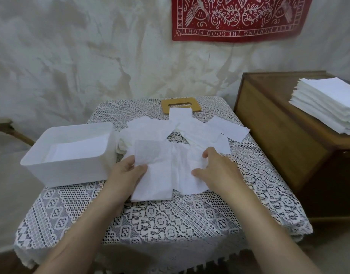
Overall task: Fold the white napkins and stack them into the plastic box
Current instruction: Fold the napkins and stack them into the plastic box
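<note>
- Two bare arms reach in from 6 o'clock over the lace tablecloth (160, 220).
- The left hand (128, 169) pinches the left edge of a flat napkin (154, 182), with the thumb on top.
- The right hand (215, 167) has bent fingers and a thumb holding a crumpled napkin (187, 175) just beside the flat one. I cannot tell if the two are one sheet.
- The plastic box (67, 171) sits at 9 o'clock from the hands, close to the left hand. One folded napkin (77, 149) lies flat inside it.
- More loose napkins (192, 129) lie in a messy heap at 12 o'clock, some on top of each other. A wooden lid (180, 104) peeks out behind them.
- A tall neat stack of napkins (328, 103) waits on the wooden cabinet (269, 125) at 2 o'clock.
- What could go wrong:
- The paper looks thin, so a hard pull from both hands may rip it.
- The crumpled part may fold crooked and not lie flat in the box.
- Two napkins may stick together and get folded as one.
- The left arm is near the box and could bump it toward the table edge.
- A sleeve of air or a quick move could slide the messy heap off the far side.
</note>
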`<control>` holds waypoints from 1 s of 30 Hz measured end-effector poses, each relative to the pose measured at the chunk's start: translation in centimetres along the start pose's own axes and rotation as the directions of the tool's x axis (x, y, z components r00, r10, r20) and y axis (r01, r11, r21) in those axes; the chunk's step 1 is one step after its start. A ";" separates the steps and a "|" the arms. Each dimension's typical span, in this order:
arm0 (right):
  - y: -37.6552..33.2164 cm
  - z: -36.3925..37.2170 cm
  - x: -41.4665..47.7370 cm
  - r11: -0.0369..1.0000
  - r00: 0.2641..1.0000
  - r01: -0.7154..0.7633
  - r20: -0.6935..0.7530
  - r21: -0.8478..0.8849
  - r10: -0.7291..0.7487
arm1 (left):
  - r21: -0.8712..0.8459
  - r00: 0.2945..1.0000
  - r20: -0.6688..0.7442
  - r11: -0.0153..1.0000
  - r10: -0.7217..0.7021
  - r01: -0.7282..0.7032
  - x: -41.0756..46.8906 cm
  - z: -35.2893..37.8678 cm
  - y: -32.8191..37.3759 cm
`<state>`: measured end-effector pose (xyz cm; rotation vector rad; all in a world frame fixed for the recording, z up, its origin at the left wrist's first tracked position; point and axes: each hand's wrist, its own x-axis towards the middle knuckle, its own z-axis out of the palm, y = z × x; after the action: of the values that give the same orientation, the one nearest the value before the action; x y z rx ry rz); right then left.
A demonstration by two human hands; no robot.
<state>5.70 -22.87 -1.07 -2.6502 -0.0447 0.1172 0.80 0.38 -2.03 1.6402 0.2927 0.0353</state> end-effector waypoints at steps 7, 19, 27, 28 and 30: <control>-0.7 0.7 -0.7 0.985 0.991 0.136 -0.030 0.111 -0.134 | 0.017 1.000 -0.009 1.000 0.014 -0.013 0.2 0.2 0.0; -3.8 2.3 0.2 0.994 0.994 0.089 -0.058 -0.068 -0.093 | -0.001 1.000 -0.025 1.000 0.014 -0.014 -0.1 -0.7 -0.1; -2.7 2.3 0.1 0.992 0.989 0.122 -0.084 0.026 -0.119 | -0.018 1.000 -0.025 1.000 0.015 -0.016 -0.2 -0.9 0.1; -2.6 2.3 0.1 0.991 0.987 0.130 -0.097 0.041 -0.125 | -0.016 1.000 -0.025 1.000 0.017 -0.018 -0.2 -0.9 0.1; -2.5 2.1 0.0 0.984 0.981 0.153 -0.137 0.091 -0.140 | -0.010 0.999 -0.026 1.000 0.023 -0.024 -0.2 -0.9 0.1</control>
<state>5.53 -19.70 -1.71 -2.5366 -0.1861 -0.1005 0.45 1.19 -1.84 1.6340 0.2929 0.0762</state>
